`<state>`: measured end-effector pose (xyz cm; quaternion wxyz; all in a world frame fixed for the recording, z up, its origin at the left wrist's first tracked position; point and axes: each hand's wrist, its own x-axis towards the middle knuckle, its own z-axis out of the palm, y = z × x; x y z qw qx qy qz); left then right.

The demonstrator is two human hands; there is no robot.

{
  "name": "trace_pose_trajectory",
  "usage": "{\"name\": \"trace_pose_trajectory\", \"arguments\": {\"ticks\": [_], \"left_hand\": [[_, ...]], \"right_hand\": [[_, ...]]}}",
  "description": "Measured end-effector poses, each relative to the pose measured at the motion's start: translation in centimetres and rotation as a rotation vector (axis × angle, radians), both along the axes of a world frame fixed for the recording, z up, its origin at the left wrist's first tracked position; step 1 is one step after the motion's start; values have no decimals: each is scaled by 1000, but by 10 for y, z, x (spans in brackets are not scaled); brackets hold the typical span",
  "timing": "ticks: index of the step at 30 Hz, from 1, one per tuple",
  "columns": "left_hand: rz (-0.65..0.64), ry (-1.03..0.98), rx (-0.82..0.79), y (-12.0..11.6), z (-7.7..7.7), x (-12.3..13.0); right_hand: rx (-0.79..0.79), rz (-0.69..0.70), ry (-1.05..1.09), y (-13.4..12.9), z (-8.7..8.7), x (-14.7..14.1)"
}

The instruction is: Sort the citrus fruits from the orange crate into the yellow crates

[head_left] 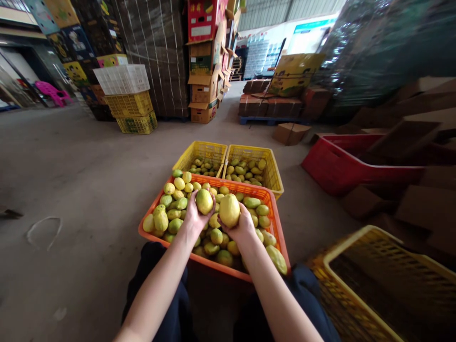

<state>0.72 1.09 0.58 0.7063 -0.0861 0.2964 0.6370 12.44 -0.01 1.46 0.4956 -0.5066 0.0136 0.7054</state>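
My left hand holds a greenish-yellow lemon, its fingers curled around the fruit. Close beside it, my right hand grips a larger, paler yellow lemon. Both hands are above a wide orange crate that stands in front of my knees. Many loose lemons fill this crate, some green and some yellow. A big, bumpy yellow-green fruit lies in its near right corner. My forearms cover part of the pile.
Two yellow crates, left and right, hold more lemons just beyond the orange one. Another yellow crate is at my right, near a red bin and cardboard. Stacked boxes and a loaded pallet stand farther back.
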Motion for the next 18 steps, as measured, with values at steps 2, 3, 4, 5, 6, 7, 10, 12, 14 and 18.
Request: {"name": "trace_pose_trajectory", "arguments": {"ticks": [2,3,4,5,6,7,10,12,14,18], "left_hand": [[24,48,-33,0,0,-1],[27,65,-51,-1,0,-2],[23,74,-64,-2,0,-4],[24,76,-73,-4,0,-5],[31,74,-82,-6,0,-7],[43,70,-87,-8,0,-9],[80,50,-69,-14,0,-15],[73,31,-44,-17,2,-18],[53,3,-34,-19,4,-20],[37,-33,-57,-22,9,-22]], "right_hand": [[-11,-2,-2,0,1,0],[-17,12,4,-1,1,0],[-23,25,11,-1,1,0],[-28,36,19,-2,1,0],[-29,44,26,-3,1,0],[-29,53,33,-3,1,-1],[-12,73,50,-5,1,-2],[-3,82,61,-6,-2,-3],[-1,87,67,-6,-8,-3],[65,98,47,-5,-23,1]]}}
